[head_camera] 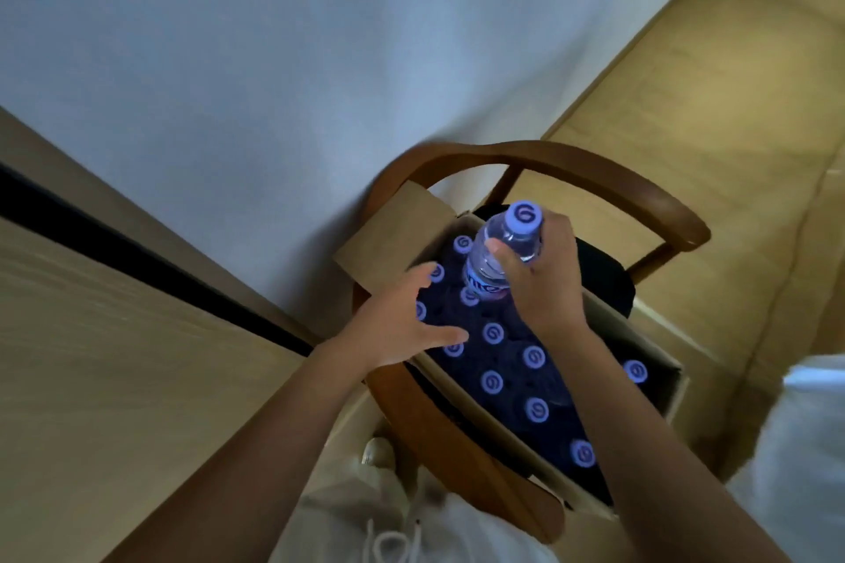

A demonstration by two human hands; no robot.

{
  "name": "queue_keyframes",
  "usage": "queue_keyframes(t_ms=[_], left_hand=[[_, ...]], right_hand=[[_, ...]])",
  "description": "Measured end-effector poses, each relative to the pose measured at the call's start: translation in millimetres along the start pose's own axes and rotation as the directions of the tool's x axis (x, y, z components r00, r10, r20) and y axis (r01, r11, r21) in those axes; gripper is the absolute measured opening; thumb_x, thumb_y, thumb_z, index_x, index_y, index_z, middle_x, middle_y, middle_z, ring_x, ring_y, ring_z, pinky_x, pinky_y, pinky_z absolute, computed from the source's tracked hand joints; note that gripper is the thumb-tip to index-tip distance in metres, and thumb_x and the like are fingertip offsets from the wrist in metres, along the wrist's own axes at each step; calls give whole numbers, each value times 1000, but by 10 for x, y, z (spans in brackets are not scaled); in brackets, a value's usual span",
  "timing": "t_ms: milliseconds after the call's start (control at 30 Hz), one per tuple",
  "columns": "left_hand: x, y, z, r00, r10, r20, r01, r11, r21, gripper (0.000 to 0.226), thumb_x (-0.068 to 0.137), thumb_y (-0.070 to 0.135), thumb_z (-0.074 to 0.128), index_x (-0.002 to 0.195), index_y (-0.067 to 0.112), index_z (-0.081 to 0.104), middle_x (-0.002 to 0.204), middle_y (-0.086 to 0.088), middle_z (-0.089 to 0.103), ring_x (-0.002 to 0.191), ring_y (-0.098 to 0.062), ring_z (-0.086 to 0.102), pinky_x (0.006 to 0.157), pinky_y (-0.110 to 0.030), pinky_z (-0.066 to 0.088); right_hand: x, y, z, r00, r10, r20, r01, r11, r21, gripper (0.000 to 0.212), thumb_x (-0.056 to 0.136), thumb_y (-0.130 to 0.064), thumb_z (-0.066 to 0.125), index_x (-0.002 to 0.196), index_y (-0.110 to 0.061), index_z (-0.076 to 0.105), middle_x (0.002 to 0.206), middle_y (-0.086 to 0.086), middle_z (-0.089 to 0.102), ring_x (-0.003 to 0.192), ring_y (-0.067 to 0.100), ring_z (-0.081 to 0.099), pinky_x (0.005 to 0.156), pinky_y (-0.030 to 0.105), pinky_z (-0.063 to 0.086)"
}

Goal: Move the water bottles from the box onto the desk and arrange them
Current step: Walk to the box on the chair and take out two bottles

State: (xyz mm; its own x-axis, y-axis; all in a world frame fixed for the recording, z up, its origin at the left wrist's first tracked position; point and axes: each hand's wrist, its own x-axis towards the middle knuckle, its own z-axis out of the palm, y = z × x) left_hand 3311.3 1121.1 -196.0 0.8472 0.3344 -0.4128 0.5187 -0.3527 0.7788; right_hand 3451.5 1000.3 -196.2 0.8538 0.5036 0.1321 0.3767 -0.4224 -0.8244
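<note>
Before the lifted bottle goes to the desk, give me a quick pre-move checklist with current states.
1. Right hand grips the lifted bottle: ok, fingers wrapped round its upper body.
2. Bottle clear of the box: cannot tell, its base is hidden behind the hand.
3. Cap on the lifted bottle: ok, in place.
4. Left hand free: ok, fingers spread over the capped bottles in the box, gripping nothing.
5. Box steady on the chair: ok, it sits on the seat, flaps open.
6. Space on the desk: ok, the visible part is bare; the rest is out of view.
</note>
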Motion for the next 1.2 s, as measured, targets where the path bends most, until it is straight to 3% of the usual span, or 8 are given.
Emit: queue_keyframes(t_ms=[100, 233, 367, 600, 733, 867, 1033, 1200], left_hand=[[91, 197, 159, 991, 136, -1, -135, 986, -101, 105, 61, 50, 83, 145, 30, 23, 149, 9, 35, 133, -6, 36, 109, -31, 35], [76, 421, 425, 964, 259, -63, -266, 946, -187, 96, 52, 48, 85, 133, 39, 34, 127, 22, 50, 113, 13, 48, 93, -9, 42], [23, 383, 610, 962, 271, -28, -271, 940, -210, 60, 55, 38, 87, 102, 45, 51, 94, 23, 64, 93, 18, 56, 86, -13, 49], [-86, 228, 484, 986, 134, -100, -165, 872, -461, 58, 51, 37, 81, 102, 16, 63, 100, -5, 72, 94, -21, 69, 83, -35, 55], [-128, 94, 407, 985, -61, -161, -24, 878, -479, 60, 37, 42, 81, 91, 22, 65, 85, 9, 74, 80, -9, 70, 67, -18, 53], [-182, -29, 419, 965, -157, -208, 42, 882, -470, 59, 35, 39, 83, 89, 22, 65, 84, 9, 74, 76, -7, 70, 61, -13, 50], [-267, -196, 479, 910, -302, -283, 128, 857, -500, 78, 16, 53, 83, 83, 17, 63, 74, -3, 71, 72, -16, 69, 70, -30, 52], [-414, -286, 508, 882, -352, -315, 135, 827, -546, 66, 28, 41, 81, 89, 21, 66, 79, 9, 74, 72, -6, 70, 62, -18, 51]], right_hand=[[-229, -296, -391, 995, -2, 103, -7, 997, 82, 36, 79, -30, 69, 107, -28, 47, 98, -13, 53, 92, 2, 55, 77, 14, 44], [-579, -499, -652, 978, 54, 200, -101, 967, 234, 34, 80, -26, 67, 110, -27, 51, 99, -11, 62, 91, -1, 62, 74, 16, 52], [-731, -484, -724, 982, 92, 166, -142, 937, 320, 32, 80, -20, 68, 107, -29, 52, 94, -15, 62, 88, -8, 60, 67, 7, 48], [-543, 183, -644, 912, 315, 261, -409, 695, 592, 25, 83, -45, 59, 106, -35, 63, 107, -8, 67, 100, 4, 63, 85, 26, 55], [-477, 1019, -201, 856, 463, 231, -500, 855, 137, 33, 84, -32, 67, 114, -23, 59, 112, -4, 64, 100, 0, 60, 80, 10, 43], [-459, 1517, 237, 787, 431, 442, -376, 903, -210, 60, 82, -40, 69, 133, -15, 48, 134, 1, 53, 122, 17, 48, 96, 25, 34], [-229, 1710, 532, 712, 305, 632, -71, 927, -368, 57, 82, -36, 68, 133, -23, 45, 133, 0, 53, 121, 21, 48, 98, 33, 39], [-147, 1795, 621, 665, 278, 693, 29, 918, -396, 53, 83, -33, 67, 131, -24, 47, 129, 1, 55, 118, 23, 50, 95, 37, 43]])
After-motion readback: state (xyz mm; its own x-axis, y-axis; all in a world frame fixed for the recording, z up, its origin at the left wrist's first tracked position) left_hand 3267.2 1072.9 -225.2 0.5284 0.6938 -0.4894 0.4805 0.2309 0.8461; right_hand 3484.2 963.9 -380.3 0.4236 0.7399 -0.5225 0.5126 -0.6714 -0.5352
